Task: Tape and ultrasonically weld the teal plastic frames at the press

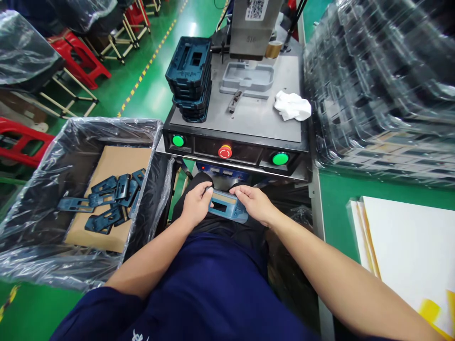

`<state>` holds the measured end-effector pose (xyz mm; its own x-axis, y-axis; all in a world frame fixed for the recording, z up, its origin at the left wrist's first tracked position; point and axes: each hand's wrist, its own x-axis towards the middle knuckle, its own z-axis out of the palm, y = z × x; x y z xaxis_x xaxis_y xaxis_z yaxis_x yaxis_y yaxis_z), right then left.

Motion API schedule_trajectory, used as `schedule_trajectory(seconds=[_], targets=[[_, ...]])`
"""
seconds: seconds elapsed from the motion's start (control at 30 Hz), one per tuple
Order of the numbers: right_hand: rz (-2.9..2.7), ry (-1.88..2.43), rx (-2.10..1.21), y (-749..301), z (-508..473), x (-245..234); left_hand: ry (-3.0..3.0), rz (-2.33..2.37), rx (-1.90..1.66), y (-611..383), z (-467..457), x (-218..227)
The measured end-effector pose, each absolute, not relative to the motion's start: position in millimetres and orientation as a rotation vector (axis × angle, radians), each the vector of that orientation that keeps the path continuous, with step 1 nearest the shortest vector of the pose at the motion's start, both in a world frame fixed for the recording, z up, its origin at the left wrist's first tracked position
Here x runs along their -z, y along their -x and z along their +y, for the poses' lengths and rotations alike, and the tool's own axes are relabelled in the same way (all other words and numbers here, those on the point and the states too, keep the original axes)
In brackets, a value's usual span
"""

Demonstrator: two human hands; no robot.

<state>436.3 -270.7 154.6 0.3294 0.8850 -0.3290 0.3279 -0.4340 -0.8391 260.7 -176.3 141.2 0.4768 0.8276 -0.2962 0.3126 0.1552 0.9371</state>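
Observation:
Both my hands hold one blue plastic part (226,206) with a rectangular window, low over my lap and just below the front of the press machine (245,113). My left hand (195,204) grips its left end with the fingers curled over the top edge. My right hand (253,202) grips the right end, its fingers pressed onto the top. On the machine's left side stands a stack of dark blue housings (191,78). A grey fixture (248,78) lies under the press head (251,28).
A plastic-lined box (53,199) at my left holds several flat blue parts (106,201) on cardboard. The machine front carries two green buttons (178,140) and a red stop button (224,152). A white cloth (292,105) lies on the plate. Wrapped black trays (377,80) are stacked right, above white sheets (408,251).

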Motion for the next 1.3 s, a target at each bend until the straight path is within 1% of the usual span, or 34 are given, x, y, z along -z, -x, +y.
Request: schedule_trajectory(seconds=[0.23,0.4,0.53,0.7,0.8,0.93,1.07,1.17,1.3], targets=[[-1.100,1.945,-1.075,-437,-270,-153,-1.075,1.084,-0.516,-265,-174,-153],[-1.584,1.798,-0.753,-440,-280,-170,-0.866,1.138,-0.601,-265,-168,-152],[-1.944,1.836,-0.673,-439,-290,-190,-0.746,1.170,-0.568,-262,-163,-149],[-2.148,1.944,-0.433,-444,-299,-214,-0.719,1.038,-0.442,-265,-163,-147],[-2.150,1.933,-0.112,-457,-308,-245,-0.768,0.973,-0.429,-267,-160,-143],[-1.866,1.930,0.431,-494,-322,-313,-0.803,1.067,-0.408,-266,-153,-122],[-1.193,2.228,0.864,-550,-328,-381,-0.817,1.163,-0.337,-259,-152,-86],[-0.769,2.337,0.955,-595,-329,-412,-0.826,1.198,-0.365,-255,-156,-66],[-0.381,2.536,0.812,-641,-331,-427,-0.852,1.169,-0.392,-252,-158,-58]])
